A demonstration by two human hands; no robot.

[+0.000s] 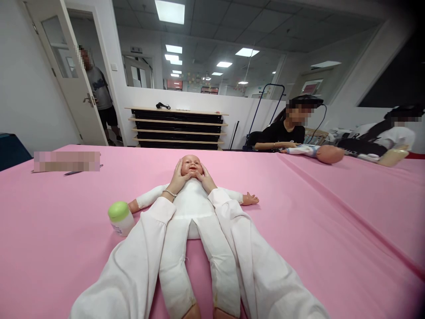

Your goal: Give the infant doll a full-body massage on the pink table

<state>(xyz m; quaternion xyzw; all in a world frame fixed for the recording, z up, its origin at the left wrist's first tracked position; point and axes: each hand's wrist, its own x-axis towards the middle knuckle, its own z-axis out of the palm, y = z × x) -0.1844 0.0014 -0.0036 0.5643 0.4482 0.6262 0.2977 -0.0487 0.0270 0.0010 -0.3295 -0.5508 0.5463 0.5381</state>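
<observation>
A baby doll [194, 199] with a white cloth body lies on its back, its head away from me and its arms spread. My left hand [178, 178] curves round the left side of the doll's face, fingers along the cheek. On the other cheek, my right hand [206, 179] holds the face in the same way. Both thumbs come close together at the doll's chin, below its mouth. A jar with a green lid [120, 218] stands beside the doll's hand on the left.
Pink cloth [285, 212] covers the table. At the far right edge a person [282, 128] handles another doll [328, 153], near a bottle [393, 156] and a second person [388, 133]. Someone [101, 91] stands in the doorway. Pen-like items [75, 172] lie at far left.
</observation>
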